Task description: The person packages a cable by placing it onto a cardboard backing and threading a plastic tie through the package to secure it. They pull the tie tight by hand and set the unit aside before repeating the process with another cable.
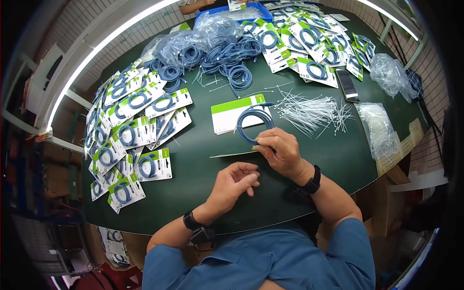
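Between the thumb and fingers of my right hand [280, 151] is a coiled blue cable [240, 126], raised upright over the middle of the table. Behind it lie white-and-green backing cards [226, 119]. A thin pale edge [231, 155], apparently of another card, shows just below the coil. My left hand [234, 186] hovers nearer to me, fingers loosely bent, thumb apart from the index finger, with nothing visible in it. Loose white cable ties [307, 112] are spread to the right of the coil. My palms are mostly hidden.
Carded cables [128, 135] cover the left side; more carded cables [314, 43] lie at the far right. Loose coils [229, 58] and plastic bags [217, 29] sit at the back, near a blue bin [266, 13] and another person's hand [205, 3]. A phone [347, 85] and bagged ties [379, 130] lie right.
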Tool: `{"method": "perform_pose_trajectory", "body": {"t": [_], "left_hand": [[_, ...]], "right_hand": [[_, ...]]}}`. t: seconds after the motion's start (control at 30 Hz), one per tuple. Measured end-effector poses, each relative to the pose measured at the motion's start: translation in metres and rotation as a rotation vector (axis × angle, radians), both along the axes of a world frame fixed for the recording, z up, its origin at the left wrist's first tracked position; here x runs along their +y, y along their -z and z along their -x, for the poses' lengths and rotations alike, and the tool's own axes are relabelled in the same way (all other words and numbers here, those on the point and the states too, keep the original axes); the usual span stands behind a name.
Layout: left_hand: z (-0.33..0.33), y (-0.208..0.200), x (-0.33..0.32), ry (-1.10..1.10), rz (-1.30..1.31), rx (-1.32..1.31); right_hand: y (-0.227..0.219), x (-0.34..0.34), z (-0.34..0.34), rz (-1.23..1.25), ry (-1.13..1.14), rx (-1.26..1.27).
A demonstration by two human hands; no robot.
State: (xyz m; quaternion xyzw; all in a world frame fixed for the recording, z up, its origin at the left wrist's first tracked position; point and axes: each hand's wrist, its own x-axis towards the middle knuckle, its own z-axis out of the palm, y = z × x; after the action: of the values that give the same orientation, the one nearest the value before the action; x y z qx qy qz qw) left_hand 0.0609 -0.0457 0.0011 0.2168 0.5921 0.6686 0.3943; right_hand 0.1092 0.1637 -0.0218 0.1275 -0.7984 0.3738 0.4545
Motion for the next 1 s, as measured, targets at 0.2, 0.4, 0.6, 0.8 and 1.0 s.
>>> {"method": "perform_pose_trajectory", "body": {"t": [0.2, 0.4, 0.6, 0.8, 1.0], "left_hand": [[0.015, -0.002, 0.0, -0.085, -0.122, -0.907], [0.038, 0.019, 0.001, -0.099, -0.145, -0.721], [0.049, 0.014, 0.033, -0.051, -0.22, -0.409], [0.044, 0.024, 0.051, 0.01, -0.221, -0.27], [0.046, 0.041, 0.047, 0.022, -0.211, -0.268]], "right_hand": [[-0.006, -0.003, -0.01, -0.137, -0.11, 0.016], [-0.022, 0.001, -0.001, -0.045, -0.19, -0.072], [-0.035, 0.03, -0.006, 0.091, -0.1, -0.255], [-0.032, 0.03, -0.011, -0.136, 0.019, -0.329], [-0.018, 0.026, -0.004, -0.173, -0.027, -0.368]]}}
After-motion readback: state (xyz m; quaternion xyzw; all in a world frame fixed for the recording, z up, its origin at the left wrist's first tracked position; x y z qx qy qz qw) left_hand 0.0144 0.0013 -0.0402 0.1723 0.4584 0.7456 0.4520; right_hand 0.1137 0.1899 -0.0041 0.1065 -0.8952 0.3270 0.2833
